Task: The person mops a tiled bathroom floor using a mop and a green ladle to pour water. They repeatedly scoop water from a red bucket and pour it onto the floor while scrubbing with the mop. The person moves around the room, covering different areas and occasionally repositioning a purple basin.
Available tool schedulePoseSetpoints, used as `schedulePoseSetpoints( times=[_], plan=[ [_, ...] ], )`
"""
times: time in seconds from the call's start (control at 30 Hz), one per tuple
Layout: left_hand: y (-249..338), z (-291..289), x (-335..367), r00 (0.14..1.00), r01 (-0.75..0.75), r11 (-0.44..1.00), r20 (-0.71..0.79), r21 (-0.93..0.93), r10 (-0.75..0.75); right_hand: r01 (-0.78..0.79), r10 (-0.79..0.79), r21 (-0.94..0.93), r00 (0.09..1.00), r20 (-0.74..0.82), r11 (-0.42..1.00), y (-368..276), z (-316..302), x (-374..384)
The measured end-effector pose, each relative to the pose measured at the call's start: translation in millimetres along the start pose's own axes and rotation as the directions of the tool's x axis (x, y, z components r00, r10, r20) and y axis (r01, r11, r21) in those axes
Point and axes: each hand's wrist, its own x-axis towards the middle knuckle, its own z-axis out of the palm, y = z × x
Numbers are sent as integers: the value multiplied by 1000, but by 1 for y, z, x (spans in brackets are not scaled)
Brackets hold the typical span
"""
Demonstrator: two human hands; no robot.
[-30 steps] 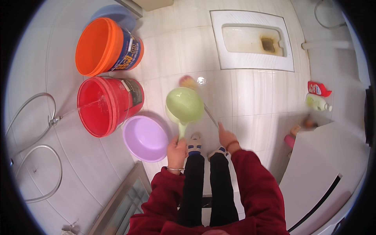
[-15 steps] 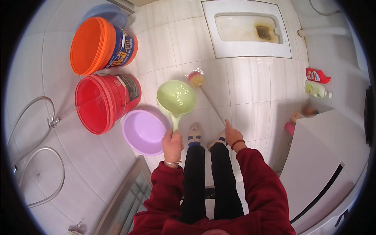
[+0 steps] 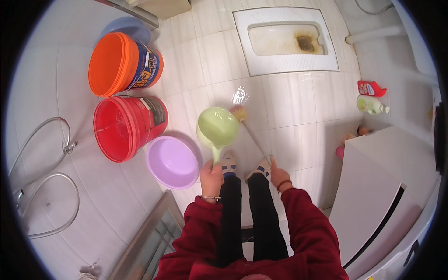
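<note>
Fingers point(image 3: 210, 170) gripping one dipper point(image 3: 218, 125), one brush point(image 3: 239, 114)

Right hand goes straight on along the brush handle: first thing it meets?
Probably the pink-and-yellow brush head at the far end of the brush handle. Nothing seems to stand between it and the right hand; the light-green dipper looks just left of that line, though depth is unclear.
</note>
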Motion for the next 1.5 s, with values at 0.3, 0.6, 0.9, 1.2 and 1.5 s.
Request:
schedulePoseSetpoints(
  times=[0.3, 0.6, 0.9, 1.2, 1.5],
  plan=[
    [-14, 30, 4, 1000, -3, 998, 11, 64, 2, -39, 80, 159, 962, -259, 986, 17, -49, 59],
    [-44, 28, 58, 898, -388, 640, 117, 663, 423, -12, 27, 55, 962, -271, 998, 43, 20, 58],
    [-46, -21, 57, 967, -253, 859, 154, 445, 205, -73, 129, 235, 964, -234, 969, 25, 109, -42],
    [-24, -48, 1, 968, 43, 995, 243, 85, -63, -222, 299, 335, 933, -199, 916, 22, 115, -11],
    [-68, -54, -27, 982, 85, 996, 171, 3, -84, -145, 217, 347, 960, -177, 927, 46, 153, -92]
  ],
)
